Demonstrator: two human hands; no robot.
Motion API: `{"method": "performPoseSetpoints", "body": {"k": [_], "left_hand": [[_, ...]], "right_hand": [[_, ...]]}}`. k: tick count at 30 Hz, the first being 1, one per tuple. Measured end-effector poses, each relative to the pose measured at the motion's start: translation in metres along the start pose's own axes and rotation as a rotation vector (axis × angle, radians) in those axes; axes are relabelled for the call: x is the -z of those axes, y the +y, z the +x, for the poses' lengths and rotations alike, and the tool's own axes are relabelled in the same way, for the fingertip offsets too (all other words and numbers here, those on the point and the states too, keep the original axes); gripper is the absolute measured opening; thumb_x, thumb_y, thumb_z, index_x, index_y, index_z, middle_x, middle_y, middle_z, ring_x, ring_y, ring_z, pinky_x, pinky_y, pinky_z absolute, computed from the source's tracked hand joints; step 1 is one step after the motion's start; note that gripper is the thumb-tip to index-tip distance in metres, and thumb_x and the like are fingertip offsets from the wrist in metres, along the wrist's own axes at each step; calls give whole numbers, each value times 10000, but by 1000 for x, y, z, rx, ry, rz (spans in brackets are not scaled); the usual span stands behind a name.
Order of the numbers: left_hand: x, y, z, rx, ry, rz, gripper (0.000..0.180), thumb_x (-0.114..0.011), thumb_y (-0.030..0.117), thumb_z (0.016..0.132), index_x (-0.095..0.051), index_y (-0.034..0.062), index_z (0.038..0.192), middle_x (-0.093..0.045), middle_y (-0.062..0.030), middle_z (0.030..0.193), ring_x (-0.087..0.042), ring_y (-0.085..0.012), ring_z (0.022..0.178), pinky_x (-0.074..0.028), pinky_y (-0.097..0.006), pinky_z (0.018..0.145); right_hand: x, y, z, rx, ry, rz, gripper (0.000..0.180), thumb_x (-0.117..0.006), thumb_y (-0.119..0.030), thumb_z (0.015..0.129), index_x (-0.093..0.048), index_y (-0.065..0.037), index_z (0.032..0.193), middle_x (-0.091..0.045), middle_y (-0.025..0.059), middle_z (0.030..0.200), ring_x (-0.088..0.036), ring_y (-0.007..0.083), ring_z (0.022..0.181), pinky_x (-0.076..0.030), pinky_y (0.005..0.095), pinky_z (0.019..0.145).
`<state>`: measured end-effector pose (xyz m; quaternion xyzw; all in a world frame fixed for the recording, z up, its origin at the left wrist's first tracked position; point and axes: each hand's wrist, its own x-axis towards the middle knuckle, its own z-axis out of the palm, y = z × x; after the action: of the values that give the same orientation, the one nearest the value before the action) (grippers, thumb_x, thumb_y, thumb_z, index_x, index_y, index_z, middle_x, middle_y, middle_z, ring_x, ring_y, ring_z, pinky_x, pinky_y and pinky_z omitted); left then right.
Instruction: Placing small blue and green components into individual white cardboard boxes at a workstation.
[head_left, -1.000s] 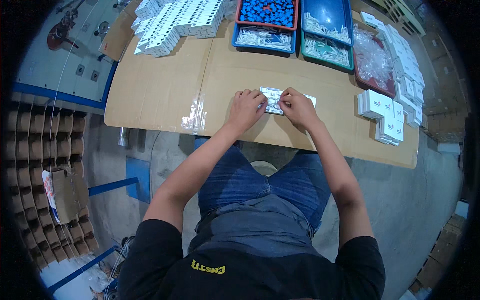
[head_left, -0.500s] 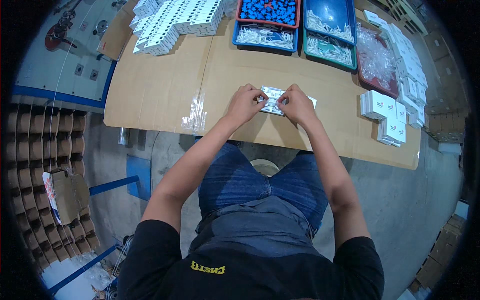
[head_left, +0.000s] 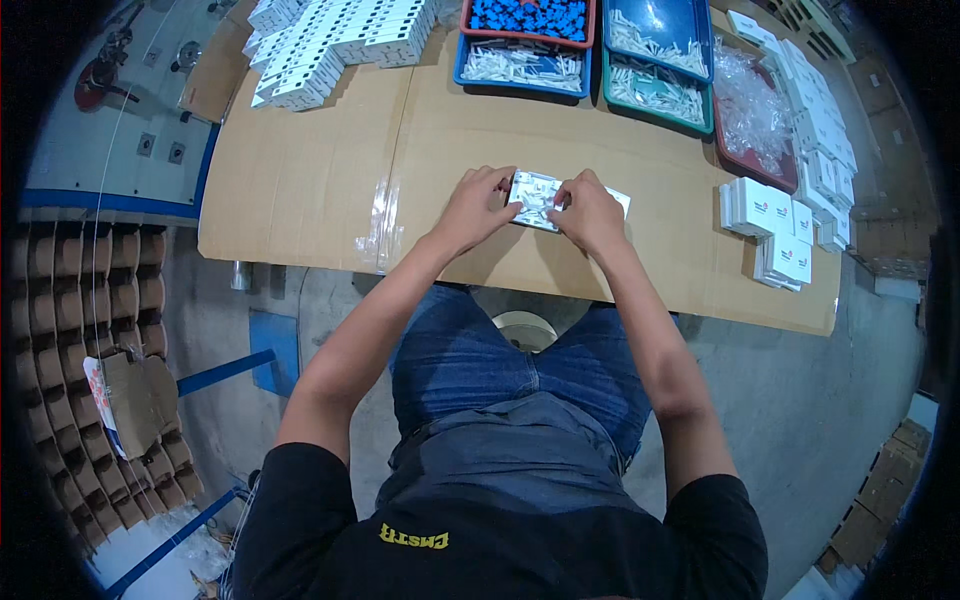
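Observation:
A small flat rectangular white-and-silver piece [head_left: 533,198] with raised parts on its face lies on the cardboard-covered table in front of me. My left hand [head_left: 474,210] grips its left edge, thumb at the near side and fingers at the far corner. Over its right part, the thumb and fingertips of my right hand [head_left: 592,212] are pinched together; whatever they hold is too small to make out. A plain white flat piece [head_left: 621,203] shows from behind my right hand, partly hidden by it.
Trays of blue parts [head_left: 528,18] and white stick-like parts [head_left: 525,68] stand at the far side, beside a blue tray [head_left: 650,30] over a green one [head_left: 655,95]. Stacked white boxes [head_left: 340,45] sit far left; white square pieces [head_left: 765,215] and a tray of clear bags [head_left: 750,120] are right.
My left hand has shifted left, from pinching over the face of the piece to holding its left edge. My right hand stays pinched over the right part.

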<state>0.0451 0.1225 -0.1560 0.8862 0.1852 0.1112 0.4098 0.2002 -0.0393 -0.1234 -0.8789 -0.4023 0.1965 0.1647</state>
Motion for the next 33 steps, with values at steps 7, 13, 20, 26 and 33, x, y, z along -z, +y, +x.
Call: {"method": "performPoseSetpoints", "body": {"k": [7,13,20,26,33], "left_hand": [[17,12,4,-102,19,251,927,-905,462,706,-536,93,1473,-517,-158,1374,-471,-343,1304,-377,-459,1117],[13,-1,8,-120,62,275,963,-889,565,676,-547,103,1449,-515,-149,1361,-465,-343,1323,-326,-481,1135],[11,12,13,-148,137,369,939,-865,588,668,-556,105,1412,-502,-149,1425,-443,-350,1380,-327,-502,1142],[12,16,9,-119,116,396,904,-815,616,705,-560,84,1391,-498,-155,1436,-439,-337,1386,-323,-511,1153],[17,15,13,-142,147,363,866,-817,602,725,-576,52,1349,-508,-159,1417,-455,-333,1370,-337,-511,1130]], "right_hand": [[8,-4,5,75,57,29,215,-781,-243,810,-785,-124,990,-628,104,1076,-702,305,954,-560,434,830],[7,14,9,123,12,308,206,-695,-181,931,-779,-85,1092,-642,116,1093,-699,299,941,-559,398,824],[45,29,22,167,82,489,214,-678,-159,972,-749,-16,1115,-727,130,1037,-696,247,847,-553,354,791],[88,17,103,242,141,473,233,-700,-181,964,-743,-15,1122,-745,141,1011,-710,230,854,-556,343,791],[146,-3,287,473,476,147,244,-663,-131,921,-740,-43,1135,-742,208,1042,-713,388,1004,-558,466,881]]}}
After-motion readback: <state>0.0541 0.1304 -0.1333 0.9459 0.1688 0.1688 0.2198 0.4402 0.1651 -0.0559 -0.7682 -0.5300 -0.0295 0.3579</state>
